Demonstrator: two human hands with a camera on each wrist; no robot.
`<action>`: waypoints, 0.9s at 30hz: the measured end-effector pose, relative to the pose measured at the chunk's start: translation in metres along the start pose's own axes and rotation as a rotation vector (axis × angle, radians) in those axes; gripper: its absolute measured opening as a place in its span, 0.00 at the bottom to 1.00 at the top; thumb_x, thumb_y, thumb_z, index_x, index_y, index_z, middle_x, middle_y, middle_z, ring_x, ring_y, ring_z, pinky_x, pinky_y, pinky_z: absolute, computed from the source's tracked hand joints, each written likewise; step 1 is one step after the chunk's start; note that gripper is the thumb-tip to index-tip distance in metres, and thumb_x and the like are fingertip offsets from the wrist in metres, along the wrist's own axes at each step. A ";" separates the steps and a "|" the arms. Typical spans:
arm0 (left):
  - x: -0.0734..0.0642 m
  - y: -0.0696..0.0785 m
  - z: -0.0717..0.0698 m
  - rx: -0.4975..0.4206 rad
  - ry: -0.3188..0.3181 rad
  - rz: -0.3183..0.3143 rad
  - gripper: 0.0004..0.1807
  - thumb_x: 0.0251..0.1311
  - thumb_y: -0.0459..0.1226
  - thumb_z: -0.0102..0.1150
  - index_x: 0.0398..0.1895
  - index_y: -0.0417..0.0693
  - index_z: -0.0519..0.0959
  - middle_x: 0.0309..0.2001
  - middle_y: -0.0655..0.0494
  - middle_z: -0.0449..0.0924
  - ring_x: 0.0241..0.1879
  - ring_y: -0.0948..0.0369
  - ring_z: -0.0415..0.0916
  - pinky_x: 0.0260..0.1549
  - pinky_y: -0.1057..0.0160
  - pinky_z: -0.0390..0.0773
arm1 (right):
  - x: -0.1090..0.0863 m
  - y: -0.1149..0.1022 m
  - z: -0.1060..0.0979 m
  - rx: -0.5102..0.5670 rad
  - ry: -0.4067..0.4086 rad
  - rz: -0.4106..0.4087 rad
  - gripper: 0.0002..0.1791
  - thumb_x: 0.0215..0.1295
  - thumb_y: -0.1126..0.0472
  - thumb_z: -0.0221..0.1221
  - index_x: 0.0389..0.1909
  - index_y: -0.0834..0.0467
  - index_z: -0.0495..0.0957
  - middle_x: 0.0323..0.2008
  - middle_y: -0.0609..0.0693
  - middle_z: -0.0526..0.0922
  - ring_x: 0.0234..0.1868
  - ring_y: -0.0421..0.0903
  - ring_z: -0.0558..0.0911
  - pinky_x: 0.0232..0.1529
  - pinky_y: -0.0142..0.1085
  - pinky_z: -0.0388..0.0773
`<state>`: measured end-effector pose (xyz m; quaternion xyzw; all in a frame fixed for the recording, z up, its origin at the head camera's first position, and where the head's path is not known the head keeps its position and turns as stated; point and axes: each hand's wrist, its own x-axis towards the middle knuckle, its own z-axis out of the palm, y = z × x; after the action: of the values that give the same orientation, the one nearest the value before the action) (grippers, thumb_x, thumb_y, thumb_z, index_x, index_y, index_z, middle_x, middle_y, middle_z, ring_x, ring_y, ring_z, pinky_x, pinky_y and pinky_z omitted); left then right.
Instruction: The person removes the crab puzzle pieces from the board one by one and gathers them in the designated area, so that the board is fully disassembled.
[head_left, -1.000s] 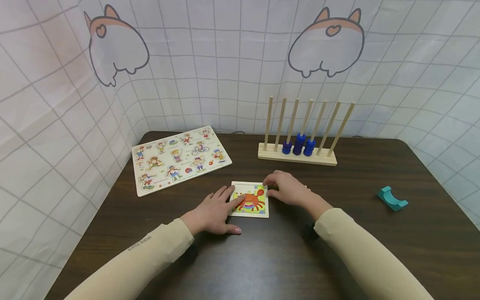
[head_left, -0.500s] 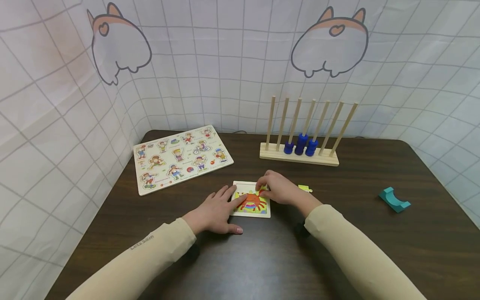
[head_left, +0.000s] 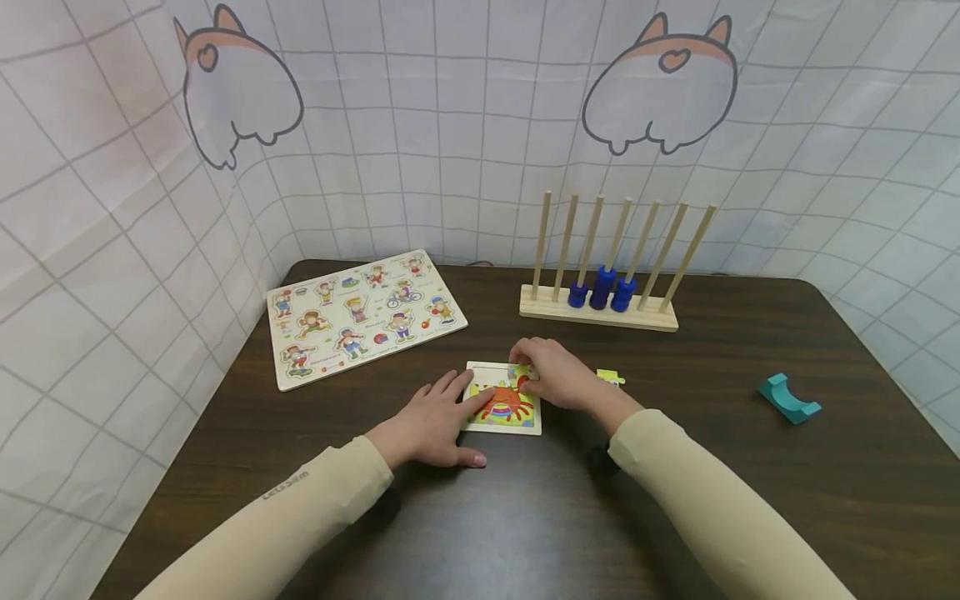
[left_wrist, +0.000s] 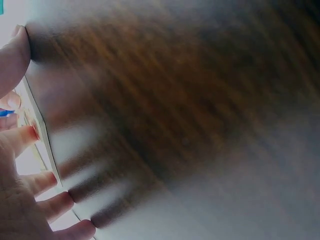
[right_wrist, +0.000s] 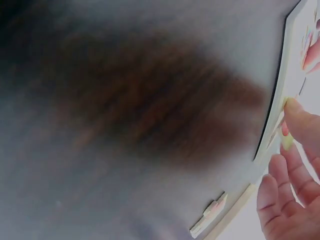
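A small crab jigsaw puzzle (head_left: pixel 501 414) in a pale wooden frame lies mid-table in the head view. My left hand (head_left: pixel 429 423) rests on its left side with fingers spread, the index finger touching the orange crab. At the upper right corner of the frame, my right hand (head_left: pixel 558 375) pinches a puzzle piece (right_wrist: pixel 286 138) between thumb and fingers. That piece is green-yellow with a bit of red and is partly hidden by the fingers. A bare pale strip shows along the frame's upper left. Another yellow-green puzzle piece (head_left: pixel 609 377) lies loose just right of my right wrist.
Behind on the left lies a wooden picture board (head_left: pixel 360 321) with cartoon figures. A wooden peg rack (head_left: pixel 598 315) with several blue beads (head_left: pixel 602 287) stands at the back right. A teal arched block (head_left: pixel 788 399) sits on the right of the dark table (head_left: pixel 510 517).
My right hand has moved a little left onto the frame's upper right corner, bringing the loose yellow-green piece into view. The left hand stays on the puzzle.
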<state>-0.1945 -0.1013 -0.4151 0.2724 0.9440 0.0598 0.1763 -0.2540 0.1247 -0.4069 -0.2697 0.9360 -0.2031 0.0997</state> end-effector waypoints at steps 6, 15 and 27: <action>0.000 0.001 0.001 -0.008 -0.005 -0.002 0.53 0.57 0.65 0.65 0.82 0.61 0.54 0.83 0.42 0.45 0.81 0.41 0.45 0.73 0.35 0.57 | -0.001 0.003 0.001 0.058 0.019 0.016 0.17 0.64 0.64 0.69 0.54 0.60 0.82 0.44 0.54 0.81 0.40 0.47 0.77 0.45 0.41 0.79; 0.001 0.001 0.002 -0.018 -0.001 -0.015 0.53 0.56 0.65 0.65 0.82 0.62 0.54 0.83 0.43 0.44 0.81 0.41 0.44 0.74 0.35 0.56 | -0.006 0.013 -0.004 0.212 0.061 -0.005 0.09 0.70 0.67 0.63 0.49 0.56 0.83 0.39 0.50 0.86 0.37 0.43 0.79 0.43 0.38 0.79; 0.000 0.003 0.003 -0.028 0.019 -0.005 0.53 0.56 0.63 0.67 0.82 0.61 0.56 0.83 0.43 0.45 0.81 0.41 0.45 0.73 0.35 0.57 | -0.059 0.084 -0.041 0.202 0.197 0.151 0.11 0.71 0.65 0.62 0.51 0.62 0.83 0.43 0.58 0.88 0.41 0.50 0.85 0.42 0.46 0.82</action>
<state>-0.1917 -0.0989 -0.4168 0.2671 0.9453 0.0750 0.1714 -0.2555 0.2351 -0.4020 -0.1659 0.9337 -0.3134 0.0492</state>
